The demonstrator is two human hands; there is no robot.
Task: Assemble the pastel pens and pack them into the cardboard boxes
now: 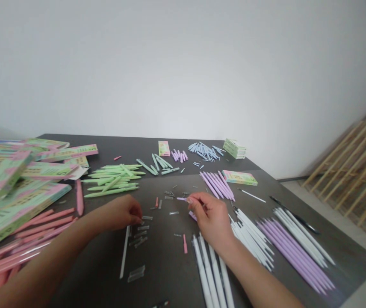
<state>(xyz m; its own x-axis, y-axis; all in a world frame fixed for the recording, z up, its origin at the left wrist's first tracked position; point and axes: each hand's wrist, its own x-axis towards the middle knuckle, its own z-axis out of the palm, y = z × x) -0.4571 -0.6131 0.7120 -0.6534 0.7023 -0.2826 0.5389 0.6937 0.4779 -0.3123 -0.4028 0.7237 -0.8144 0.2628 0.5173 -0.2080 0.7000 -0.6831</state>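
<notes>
Head view — purple piece [181,198] lies crosswise, pointing left.

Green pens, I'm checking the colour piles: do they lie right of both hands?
No, the green pens lie beyond the left hand.

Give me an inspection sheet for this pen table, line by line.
Surface: dark grey tabletop, flat, crowded.
Job's things: small lilac plastic pen piece; small clear plastic sleeves; thin white refill tube.
Clutter: green pen barrels, pink pen barrels, lilac pen barrels, white plastic tubes, printed cardboard boxes.
Grippers: right hand pinches the lilac piece; left hand fingertips on the clear sleeves, grip unclear.
Cables: nothing seen.
Surroundings: plain white wall; wooden slatted rack at right.
</notes>
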